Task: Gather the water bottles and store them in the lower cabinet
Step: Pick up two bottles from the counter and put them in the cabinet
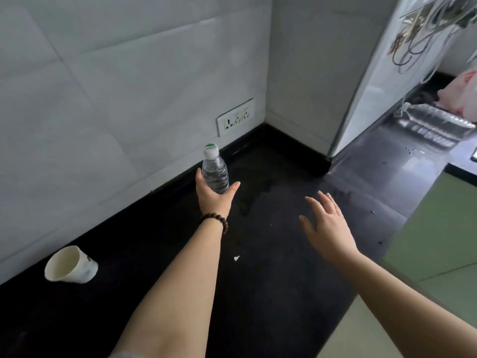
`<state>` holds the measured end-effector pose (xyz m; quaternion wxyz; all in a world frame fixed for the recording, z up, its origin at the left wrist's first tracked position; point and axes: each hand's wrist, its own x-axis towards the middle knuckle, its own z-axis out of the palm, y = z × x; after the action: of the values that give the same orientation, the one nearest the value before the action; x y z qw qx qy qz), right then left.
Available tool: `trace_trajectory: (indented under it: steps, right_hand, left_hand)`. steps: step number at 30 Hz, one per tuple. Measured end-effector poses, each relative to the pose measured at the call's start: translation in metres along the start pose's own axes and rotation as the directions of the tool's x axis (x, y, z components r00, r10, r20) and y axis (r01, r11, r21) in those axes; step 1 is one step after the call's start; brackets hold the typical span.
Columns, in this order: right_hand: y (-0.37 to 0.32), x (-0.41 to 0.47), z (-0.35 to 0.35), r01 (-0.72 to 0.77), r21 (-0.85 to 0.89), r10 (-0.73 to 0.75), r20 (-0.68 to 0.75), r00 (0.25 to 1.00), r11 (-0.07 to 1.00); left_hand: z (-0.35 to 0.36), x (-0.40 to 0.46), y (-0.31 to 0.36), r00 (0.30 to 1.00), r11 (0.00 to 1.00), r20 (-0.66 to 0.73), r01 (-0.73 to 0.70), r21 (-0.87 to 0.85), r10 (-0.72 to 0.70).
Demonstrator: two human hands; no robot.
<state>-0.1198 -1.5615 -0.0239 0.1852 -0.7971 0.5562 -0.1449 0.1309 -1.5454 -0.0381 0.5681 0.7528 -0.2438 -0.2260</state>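
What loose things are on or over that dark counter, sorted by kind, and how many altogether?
Water bottles: 2, a small bottle in the left hand and a large bottle lying down
Cups: 1, a white cup on its side
Pink bags: 1
Total: 4

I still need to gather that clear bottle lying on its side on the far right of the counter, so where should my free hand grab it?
Wrap the right hand around the ribbed middle of the lying bottle, coming down from above. It lies flat on the counter, body exposed; its neck points left toward the white panel.
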Motion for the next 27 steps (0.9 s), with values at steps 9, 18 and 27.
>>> trace_trajectory:
  steps: [9, 18, 27]
  right_hand:
    - [0.021, 0.003, -0.013, -0.086, -0.008, 0.086, 0.000, 0.996, 0.996]
    - [0.091, -0.021, -0.079, -0.249, 0.020, 0.249, -0.150, 0.957, 0.968]
    - [0.224, -0.041, -0.155, -0.381, 0.102, 0.394, -0.259, 0.882, 0.919]
  left_hand:
    - [0.016, 0.003, 0.011, 0.996, 0.990, 0.023, -0.089, 0.108, 0.087]
    - [0.103, -0.092, 0.047, 0.928, 0.975, 0.323, -0.215, 0.061, 0.184]
    - [0.249, -0.174, 0.092, 0.845, 0.969, 0.489, -0.248, -0.002, 0.217]
